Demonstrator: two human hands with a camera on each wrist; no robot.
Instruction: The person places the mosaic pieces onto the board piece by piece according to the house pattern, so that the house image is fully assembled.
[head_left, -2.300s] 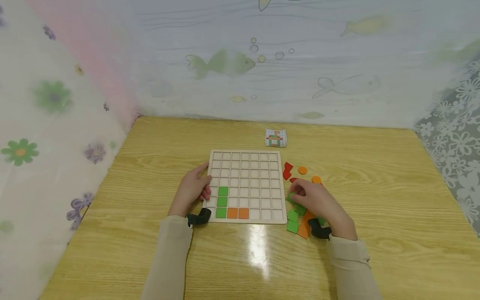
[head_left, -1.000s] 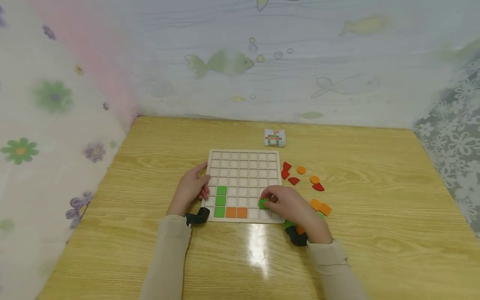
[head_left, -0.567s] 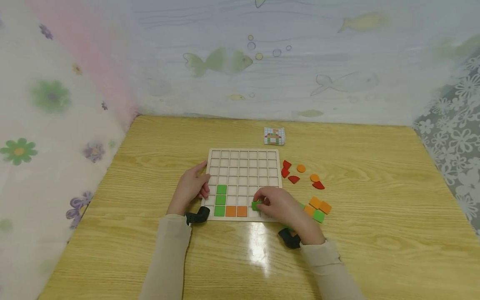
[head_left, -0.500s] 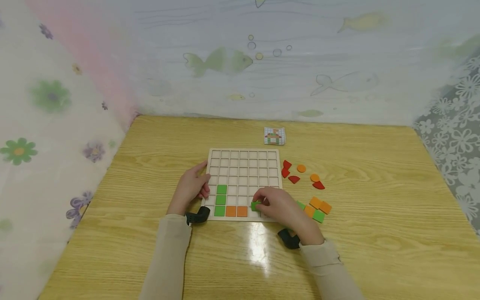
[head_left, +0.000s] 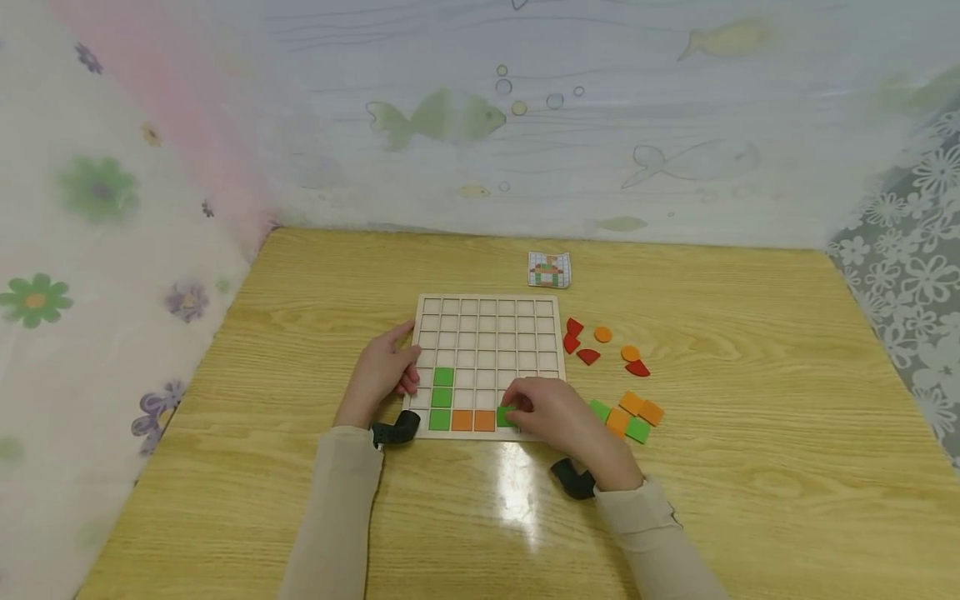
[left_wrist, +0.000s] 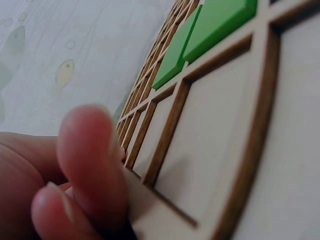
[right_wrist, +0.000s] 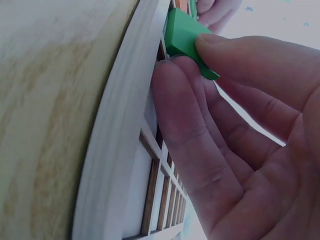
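From here I see the right hand pinching a green square between thumb and fingers, over the near row of the grid board; two orange squares lie just left of its fingertips. The left hand, fingers relaxed, touches the board's side. I'd align the corners, then press flat. The square looks smooth and slab-like; the board seems wooden, its slots dark-edged.

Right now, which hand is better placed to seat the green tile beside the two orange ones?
Likely the right hand: it pinches the green tile just right of the two orange tiles, while the left hand rests at the left edge of the board.
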